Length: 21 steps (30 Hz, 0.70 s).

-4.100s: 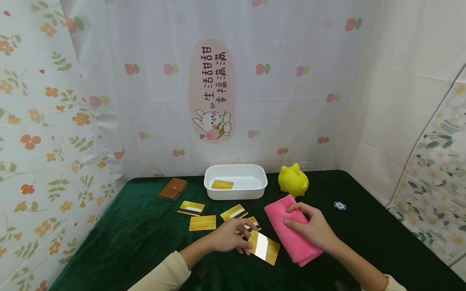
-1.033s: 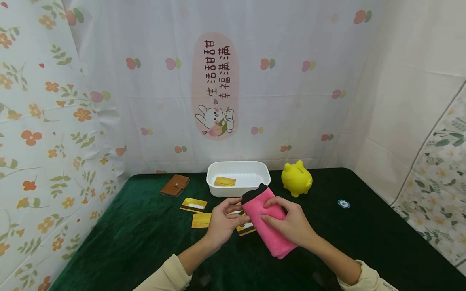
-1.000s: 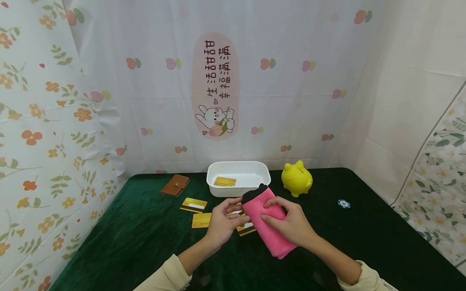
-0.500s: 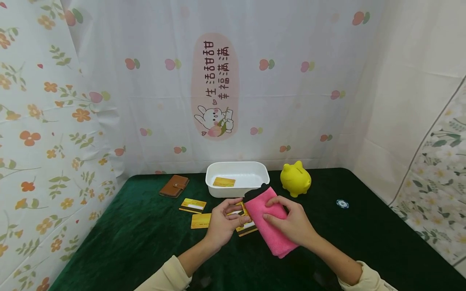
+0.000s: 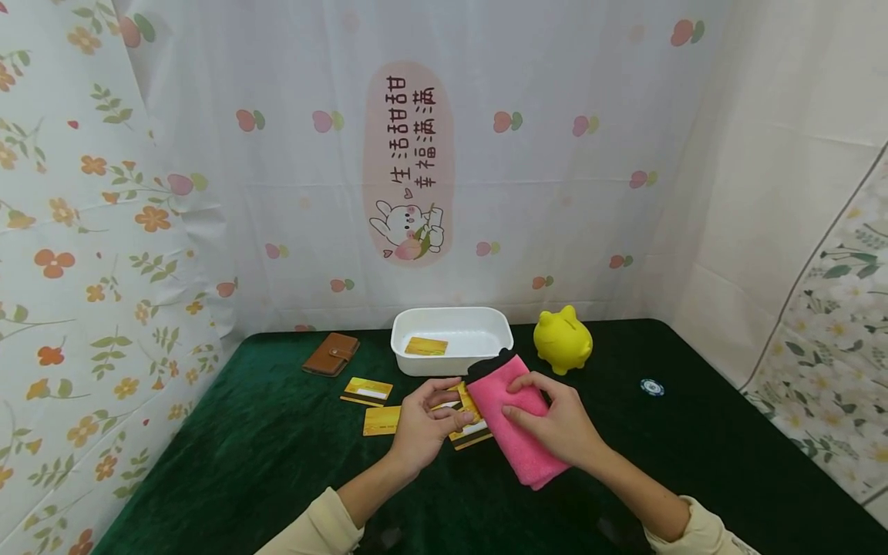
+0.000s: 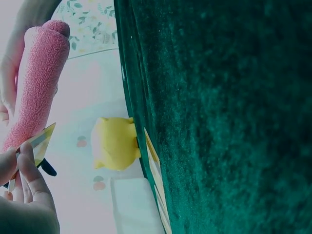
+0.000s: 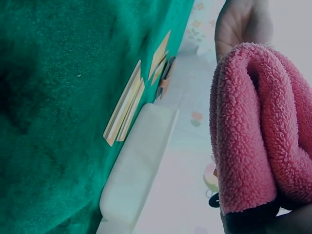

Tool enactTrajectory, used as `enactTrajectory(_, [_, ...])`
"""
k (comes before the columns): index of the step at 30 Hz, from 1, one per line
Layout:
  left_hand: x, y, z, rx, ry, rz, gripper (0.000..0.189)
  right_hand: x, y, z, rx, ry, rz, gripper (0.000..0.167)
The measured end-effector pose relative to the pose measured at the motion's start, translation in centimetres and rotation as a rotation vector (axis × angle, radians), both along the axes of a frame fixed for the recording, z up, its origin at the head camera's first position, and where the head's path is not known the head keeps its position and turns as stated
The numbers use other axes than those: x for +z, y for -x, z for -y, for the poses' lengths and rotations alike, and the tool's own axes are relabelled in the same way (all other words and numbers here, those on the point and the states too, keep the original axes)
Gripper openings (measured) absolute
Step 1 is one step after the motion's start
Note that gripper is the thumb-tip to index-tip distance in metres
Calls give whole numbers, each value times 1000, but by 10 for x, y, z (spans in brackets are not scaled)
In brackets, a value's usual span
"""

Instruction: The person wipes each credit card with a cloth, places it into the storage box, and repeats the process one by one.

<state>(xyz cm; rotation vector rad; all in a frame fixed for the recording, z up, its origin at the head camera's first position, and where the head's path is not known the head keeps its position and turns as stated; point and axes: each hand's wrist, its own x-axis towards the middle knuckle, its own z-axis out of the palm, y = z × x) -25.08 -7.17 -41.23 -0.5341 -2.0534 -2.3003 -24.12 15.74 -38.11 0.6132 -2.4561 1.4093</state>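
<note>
My left hand [image 5: 444, 416] pinches a gold card [image 5: 469, 407] by its edge, held above the green table. In the left wrist view the gold card [image 6: 38, 143] sticks out past my fingertips [image 6: 27, 168]. My right hand [image 5: 537, 402] grips a folded pink cloth [image 5: 513, 439] and holds it against the card; the cloth hides most of the card. The pink cloth [image 7: 258, 131] fills the right wrist view, with a dark corner at its end.
A white tub [image 5: 451, 356] with one gold card [image 5: 425, 346] inside stands behind my hands. A yellow piggy bank [image 5: 562, 339] is to its right, a brown wallet [image 5: 331, 354] to its left. Loose gold cards [image 5: 366, 391] lie on the green table [image 5: 277, 462]. A round chip [image 5: 649, 387] lies at the right.
Four seconds ago the cloth lay on the table under my right hand, and the card was low. Both are now lifted and pressed together. Over the last second the cloth shifted only slightly.
</note>
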Motion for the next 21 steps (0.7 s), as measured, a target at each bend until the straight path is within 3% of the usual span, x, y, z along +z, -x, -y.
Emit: enactTrajectory(21, [1, 0, 4, -12, 30, -20, 46, -2, 7, -8, -35, -4, -13, 24])
